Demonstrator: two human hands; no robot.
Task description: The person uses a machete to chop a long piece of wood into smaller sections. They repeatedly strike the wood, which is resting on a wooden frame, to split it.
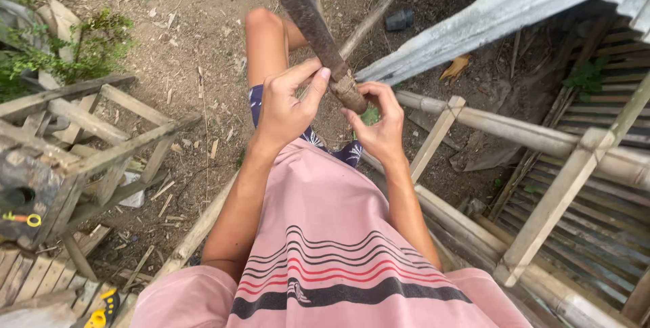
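Head view, looking down from a raised spot over bare dirt ground (196,23).

- Dark pole (308,20): rusty-looking, runs diagonally from the top edge down to chest height, in front of the pink striped shirt (332,233). Lower end has a tan wrapped band (347,90).
- Left hand (288,108): partly closed, thumb and forefinger pinching the pole just above the band, other fingers loosely curled. Touching the pole.
- Right hand (379,125): curled under the banded end, fingertips on or right by the band, thumb side facing the left hand. Can't tell how firm the grip is.
- Hands are just beside each other, pole end between them.
- Bare leg (265,44) extends forward below the pole.
- Right: bamboo rails (521,135) with lashed wooden slats (562,192), corrugated metal sheet (501,13) above them.
- Left: weathered wooden frame (101,138); green weeds (61,50) at top left.
- Bottom left corner: a yellow-and-black tool (101,311) lies on slatted boards, well apart from the hands.
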